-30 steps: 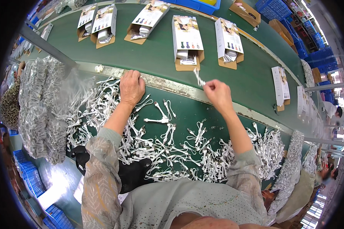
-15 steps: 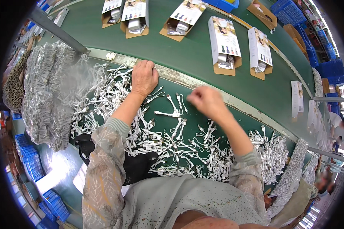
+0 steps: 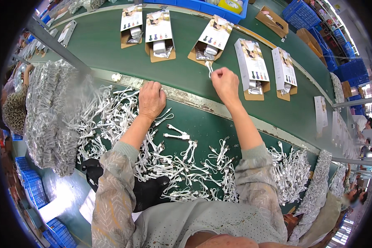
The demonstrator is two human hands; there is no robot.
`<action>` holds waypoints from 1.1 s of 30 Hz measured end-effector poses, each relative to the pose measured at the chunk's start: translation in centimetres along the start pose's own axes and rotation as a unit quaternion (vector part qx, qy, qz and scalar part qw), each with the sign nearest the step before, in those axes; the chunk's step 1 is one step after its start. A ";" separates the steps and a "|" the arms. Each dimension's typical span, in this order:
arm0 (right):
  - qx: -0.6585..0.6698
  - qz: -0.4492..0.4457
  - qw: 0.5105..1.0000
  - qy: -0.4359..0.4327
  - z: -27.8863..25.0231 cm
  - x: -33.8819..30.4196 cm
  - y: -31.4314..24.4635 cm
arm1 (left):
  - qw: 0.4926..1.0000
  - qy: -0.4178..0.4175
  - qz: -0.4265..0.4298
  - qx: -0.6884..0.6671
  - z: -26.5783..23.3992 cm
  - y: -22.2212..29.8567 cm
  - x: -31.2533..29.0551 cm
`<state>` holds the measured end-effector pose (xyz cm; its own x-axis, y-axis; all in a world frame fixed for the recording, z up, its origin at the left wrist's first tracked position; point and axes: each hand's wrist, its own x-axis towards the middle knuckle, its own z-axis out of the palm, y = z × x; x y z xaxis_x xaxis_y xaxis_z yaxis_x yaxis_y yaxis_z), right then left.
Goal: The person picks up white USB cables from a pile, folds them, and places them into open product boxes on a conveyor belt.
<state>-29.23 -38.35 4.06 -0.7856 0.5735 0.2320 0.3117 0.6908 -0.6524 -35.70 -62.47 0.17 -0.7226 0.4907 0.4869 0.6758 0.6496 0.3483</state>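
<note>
My right hand (image 3: 226, 86) is closed in a pinch on a short white charging cable (image 3: 209, 67) above the green belt. The cable's far end reaches the open lower end of a printed white carton (image 3: 215, 32), where a white part and a clear bag show. My left hand (image 3: 151, 99) holds nothing; its fingers lie over the worn metal rail (image 3: 186, 98) along the belt. On the green table below, two white cables (image 3: 176, 136) lie apart from a large heap of similar cables (image 3: 111, 108).
More open cartons (image 3: 160, 29) lie on the green belt (image 3: 107, 49). Bagged bundles of cables (image 3: 51, 120) are stacked at the left, with another cable pile (image 3: 291, 171) at the right. A blue bin (image 3: 194, 5) stands beyond the belt. Black cloth (image 3: 149, 188) lies near my left forearm.
My right hand has moved up from the table's edge to over the belt, with a white cable in it. Cartons appear lower in view. My left hand stays on the rail.
</note>
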 end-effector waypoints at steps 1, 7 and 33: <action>-0.009 -0.006 1.000 0.016 0.6 1.5 0.0 | 1.000 0.001 0.000 0.000 -0.1 0.1 0.3; -0.068 0.028 0.996 0.041 5.4 7.3 0.6 | 1.000 0.026 -0.010 -0.003 -0.6 -1.6 -0.3; 0.070 0.022 0.995 -0.060 -4.2 -5.2 -1.0 | 0.999 0.033 0.016 0.007 -1.0 -1.1 0.0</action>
<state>-23.17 -40.21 6.59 -0.8340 0.5388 0.1188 0.2758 0.5935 -0.7561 -36.31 -63.79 0.60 -0.6897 0.4724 0.5488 0.6956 0.6428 0.3208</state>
